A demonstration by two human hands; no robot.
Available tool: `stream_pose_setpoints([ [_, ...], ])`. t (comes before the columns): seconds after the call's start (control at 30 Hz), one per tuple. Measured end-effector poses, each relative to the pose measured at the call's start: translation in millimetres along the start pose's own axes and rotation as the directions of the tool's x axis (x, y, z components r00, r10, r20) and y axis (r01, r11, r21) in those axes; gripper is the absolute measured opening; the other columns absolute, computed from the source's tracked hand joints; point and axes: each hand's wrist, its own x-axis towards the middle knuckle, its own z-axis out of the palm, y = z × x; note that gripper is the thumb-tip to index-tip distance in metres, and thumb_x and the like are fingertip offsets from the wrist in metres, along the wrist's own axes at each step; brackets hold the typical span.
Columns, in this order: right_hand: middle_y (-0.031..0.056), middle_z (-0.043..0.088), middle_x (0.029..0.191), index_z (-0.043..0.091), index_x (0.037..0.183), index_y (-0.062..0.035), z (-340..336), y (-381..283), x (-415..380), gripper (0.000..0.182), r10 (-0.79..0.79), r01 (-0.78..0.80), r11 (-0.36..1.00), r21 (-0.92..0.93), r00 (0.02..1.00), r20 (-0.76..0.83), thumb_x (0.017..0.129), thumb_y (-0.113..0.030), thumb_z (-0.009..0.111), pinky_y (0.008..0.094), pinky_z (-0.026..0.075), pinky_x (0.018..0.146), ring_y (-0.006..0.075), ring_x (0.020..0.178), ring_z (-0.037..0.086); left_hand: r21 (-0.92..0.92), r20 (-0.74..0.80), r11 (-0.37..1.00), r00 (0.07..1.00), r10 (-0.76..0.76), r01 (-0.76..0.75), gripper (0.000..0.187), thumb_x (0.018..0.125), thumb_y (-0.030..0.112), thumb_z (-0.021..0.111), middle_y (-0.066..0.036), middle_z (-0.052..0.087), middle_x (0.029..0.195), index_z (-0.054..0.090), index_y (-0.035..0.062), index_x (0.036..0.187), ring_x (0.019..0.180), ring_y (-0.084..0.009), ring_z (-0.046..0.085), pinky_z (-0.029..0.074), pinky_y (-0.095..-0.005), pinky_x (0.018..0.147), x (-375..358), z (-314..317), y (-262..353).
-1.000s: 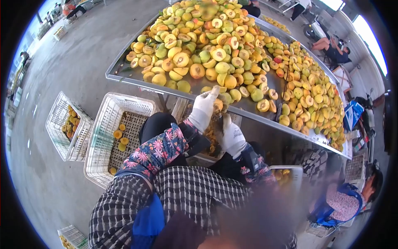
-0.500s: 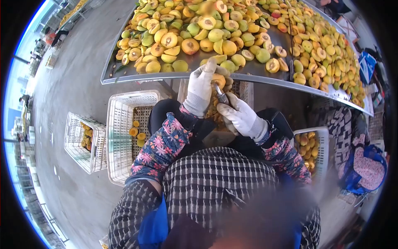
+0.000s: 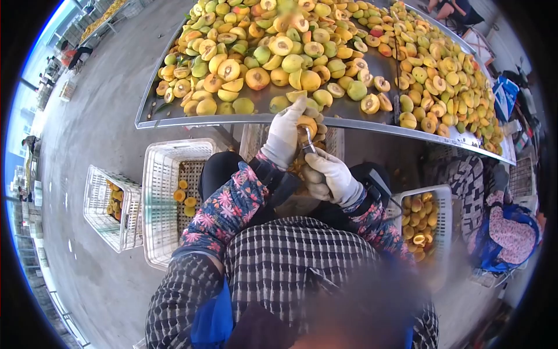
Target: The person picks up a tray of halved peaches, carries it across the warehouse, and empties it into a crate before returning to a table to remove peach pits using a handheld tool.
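My left hand (image 3: 285,135), in a white glove, grips a yellow-orange peach (image 3: 307,124) just below the front edge of the metal table (image 3: 192,120). My right hand (image 3: 326,175), also gloved, holds a small metal pitting tool (image 3: 308,141) whose tip points up at the peach. Both hands sit close together above my lap. A large heap of whole and halved peaches (image 3: 279,49) covers the table in front of me.
A white plastic crate (image 3: 163,203) with a few peach halves stands at my left, another crate (image 3: 107,206) farther left. A crate of peaches (image 3: 424,218) is at my right. A seated person (image 3: 505,232) works at the far right. Bare concrete floor lies to the left.
The right hand rose from beside my knee with the tool and met the peach in the left hand. My head tilted, so the table shifted in view.
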Motion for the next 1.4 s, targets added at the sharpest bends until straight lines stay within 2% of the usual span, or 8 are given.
stream_pose_setpoints([
  [0.37,-0.0016,0.042,0.064,0.05,0.102,-0.0172,-13.8,0.5,-15.0,0.009,-0.046,0.044,0.996,-0.074,0.998,-0.034,0.098,-0.024,0.054,0.0253,0.033,0.038,0.0117,0.044,0.039,0.167,-0.122,0.969,0.971,0.204,-0.183,0.036,0.093,0.034,0.063,-0.007,0.067,0.078,0.066,-0.0022,0.09,0.06,-0.0154,0.063,0.051,-0.0261,0.052,34.0,-19.0,-10.9],
  [0.47,0.01,0.053,0.068,0.045,0.112,-0.0076,-75.7,24.6,14.3,0.023,-0.611,0.37,0.182,-0.911,0.768,0.19,0.096,-0.022,0.053,0.0378,0.048,0.057,0.0288,0.058,0.056,0.267,-0.129,0.939,0.958,0.257,-0.216,0.039,0.095,0.035,0.06,-0.008,0.068,0.079,0.067,-0.0033,0.092,0.068,-0.016,0.065,0.052,-0.0278,0.062,24.2,-39.2,13.9],
  [0.5,0.0236,0.062,0.086,0.041,0.125,-0.0049,-57.4,12.7,-1.8,0.039,-0.504,0.064,0.124,-0.99,0.864,-0.007,0.092,-0.02,0.055,0.0449,0.049,0.078,0.0435,0.086,0.062,0.39,-0.126,0.889,0.943,0.308,-0.239,0.04,0.095,0.036,0.059,-0.008,0.068,0.078,0.067,-0.003,0.093,0.071,-0.0168,0.065,0.052,-0.0293,0.066,22.5,-51.4,26.0],
  [0.7,0.0306,0.062,0.102,0.035,0.138,-0.0072,-52.6,12.8,-14.0,0.053,-0.479,-0.069,0.027,-0.997,0.875,-0.074,0.09,-0.02,0.056,0.0485,0.048,0.082,0.0462,0.096,0.06,0.937,0.061,-0.306,0.788,0.613,0.166,0.039,0.082,0.042,0.066,-0.013,0.062,0.121,0.069,0.0162,0.11,0.116,-0.0332,0.054,0.041,-0.0422,0.099,-14.7,-125.3,131.6],
  [0.87,0.022,0.065,0.091,0.047,0.12,-0.0032,-38.5,3.3,-7.4,0.032,-0.552,0.049,0.068,-0.996,0.834,0.003,0.092,-0.017,0.055,0.0406,0.051,0.069,0.0366,0.078,0.065,0.837,0.274,-0.538,0.779,0.564,0.095,0.044,0.082,0.041,0.064,-0.009,0.052,0.135,0.064,0.0146,0.117,0.127,-0.0303,0.044,0.029,-0.0512,0.108,46.7,-114.9,124.6],
  [1.0,0.0026,0.064,0.089,0.053,0.113,-0.0012,13.9,-32.8,-33.0,0.021,-0.546,0.408,0.709,-0.576,0.834,-0.081,0.097,-0.014,0.051,0.0223,0.048,0.063,0.0071,0.07,0.057,0.732,0.227,-0.668,0.876,0.425,0.134,0.048,0.083,0.045,0.06,-0.011,0.051,0.134,0.063,0.0138,0.119,0.126,-0.0312,0.044,0.027,-0.056,0.106,112.1,-108.3,105.1],
  [1.27,0.0105,0.061,0.101,0.055,0.113,-0.005,64.5,-87.1,-98.1,0.024,-0.764,0.826,0.543,-0.152,0.561,0.319,0.094,-0.02,0.056,0.0297,0.05,0.057,0.0182,0.072,0.059,0.699,0.363,-0.715,0.844,0.395,0.034,0.045,0.076,0.034,0.068,-0.014,0.057,0.114,0.057,0.0079,0.111,0.109,-0.0333,0.054,0.044,-0.0465,0.091,134.1,-86.1,88.3],
  [1.4,0.0095,0.056,0.098,0.051,0.102,-0.0141,105.1,-105.6,-130.8,0.017,-0.675,0.753,0.609,0.251,0.324,0.663,0.094,-0.027,0.059,0.0325,0.048,0.054,0.0216,0.077,0.056,0.941,0.251,-0.29,0.934,0.255,-0.173,0.043,0.077,0.029,0.07,-0.02,0.065,0.1,0.054,0.0054,0.109,0.095,-0.0332,0.064,0.049,-0.0414,0.083,126.6,-92.6,84.3],
])
